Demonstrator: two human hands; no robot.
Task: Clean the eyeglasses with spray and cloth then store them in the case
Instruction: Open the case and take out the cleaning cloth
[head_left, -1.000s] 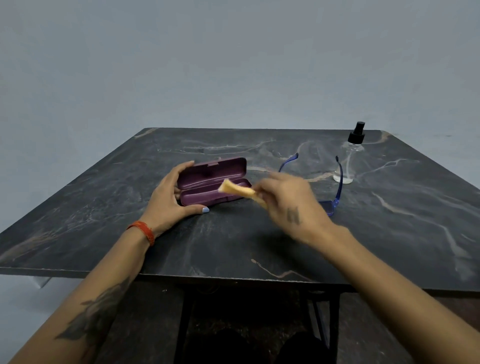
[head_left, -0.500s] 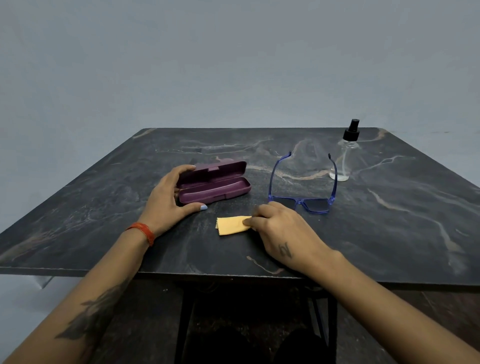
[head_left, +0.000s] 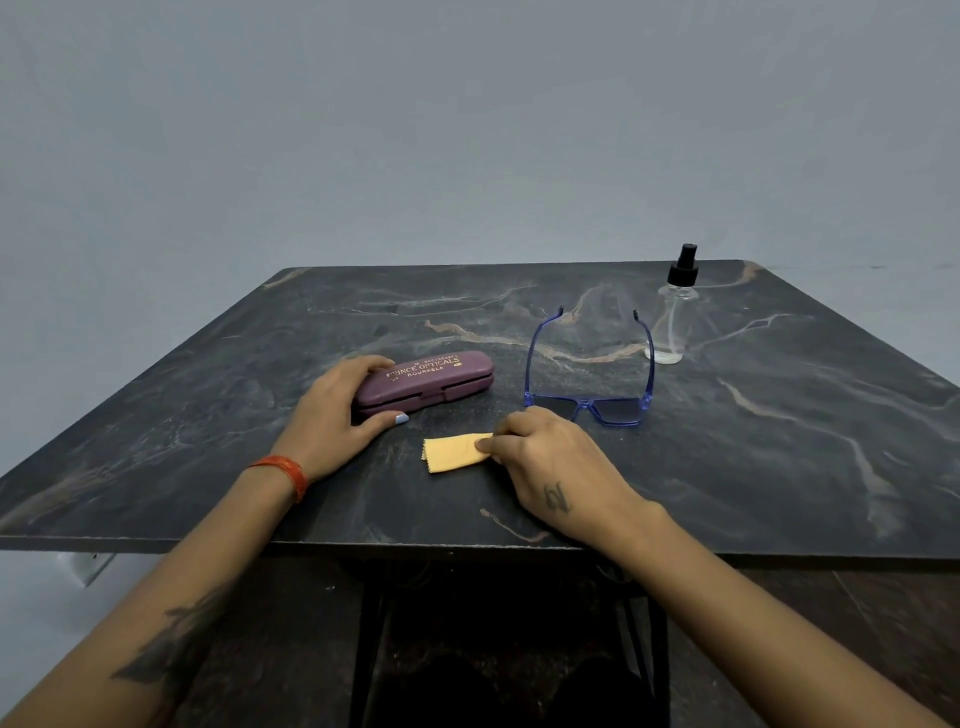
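On the dark marbled desk (head_left: 779, 441), the left hand (head_left: 332, 415) is wrapping its grip around the closed purple case (head_left: 428, 382), thumb at the front edge. Just beside it, the right hand (head_left: 550, 457) is pinching the yellow cloth (head_left: 452, 454) lying flat. Blue eyeglasses (head_left: 589, 384) are sitting unfolded behind that hand, and a clear spray bottle (head_left: 672, 322) is standing upright beyond them.

**Colours on the dark marble table**

The table (head_left: 779, 467) is black-grey with pale and tan veins. The case (head_left: 431, 384) is plum with gold lettering, the cloth (head_left: 452, 454) pale yellow-orange, the eyeglasses (head_left: 589, 402) translucent blue, the spray bottle (head_left: 675, 317) clear, black-capped. A wristband (head_left: 285, 470) is orange-red.
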